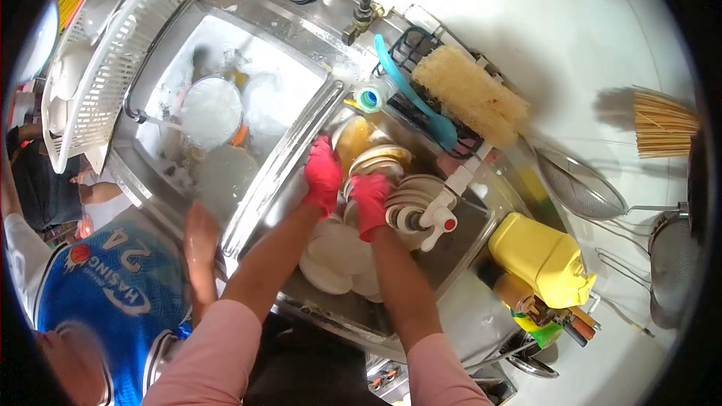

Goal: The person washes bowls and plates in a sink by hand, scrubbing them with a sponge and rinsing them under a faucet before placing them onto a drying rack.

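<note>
My left hand [323, 174], in a pink rubber glove, is closed beside the sink divider; what its fingers hold, if anything, is hidden. Close to its right, my right hand [369, 203], gloved the same way, has its fingers curled at the rim of a small bowl [385, 154]. A yellow-stained dish [357, 139] lies just beyond both hands. Stacked plates and bowls [417, 194] lean to the right of my right hand. Below my wrists, several white dishes [331, 256] rest in the same basin.
Soapy water fills the left basin [214, 26], with dishes in it. A co-worker's hand [201, 234] is at its near edge. A white faucet [438, 223] juts over the right basin. A loofah [470, 94], blue ladle [432, 116] and yellow jug [538, 259] stand to the right.
</note>
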The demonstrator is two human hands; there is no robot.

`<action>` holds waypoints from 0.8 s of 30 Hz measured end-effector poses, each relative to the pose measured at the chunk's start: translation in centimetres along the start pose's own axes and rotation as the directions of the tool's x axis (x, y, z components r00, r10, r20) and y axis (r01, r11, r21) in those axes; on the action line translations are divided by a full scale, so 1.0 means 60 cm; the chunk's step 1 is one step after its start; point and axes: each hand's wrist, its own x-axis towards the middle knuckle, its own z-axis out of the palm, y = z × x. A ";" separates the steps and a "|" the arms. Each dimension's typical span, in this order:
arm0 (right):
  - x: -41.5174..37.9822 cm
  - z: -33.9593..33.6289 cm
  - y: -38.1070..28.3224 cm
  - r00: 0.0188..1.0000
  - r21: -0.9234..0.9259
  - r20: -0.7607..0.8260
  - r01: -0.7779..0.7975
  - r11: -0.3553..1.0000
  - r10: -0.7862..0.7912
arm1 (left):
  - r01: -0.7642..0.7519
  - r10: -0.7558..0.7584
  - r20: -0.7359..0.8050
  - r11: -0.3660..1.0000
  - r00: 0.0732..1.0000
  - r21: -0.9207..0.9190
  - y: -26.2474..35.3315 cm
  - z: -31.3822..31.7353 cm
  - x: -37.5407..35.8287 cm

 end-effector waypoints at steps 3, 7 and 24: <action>-0.058 -0.018 -0.019 0.988 -0.280 -0.029 0.139 0.950 -0.153 | -0.152 0.176 0.022 0.900 0.984 -0.408 0.000 -0.025 -0.011; -0.104 -0.006 -0.016 0.971 -0.359 0.074 0.239 0.902 -0.228 | 0.228 0.083 0.461 0.784 0.883 -0.578 0.022 -0.107 -0.015; -0.065 -0.127 0.017 0.983 0.636 0.027 -0.158 0.755 0.183 | -0.534 0.542 0.030 0.835 0.840 -0.134 0.036 -0.006 0.003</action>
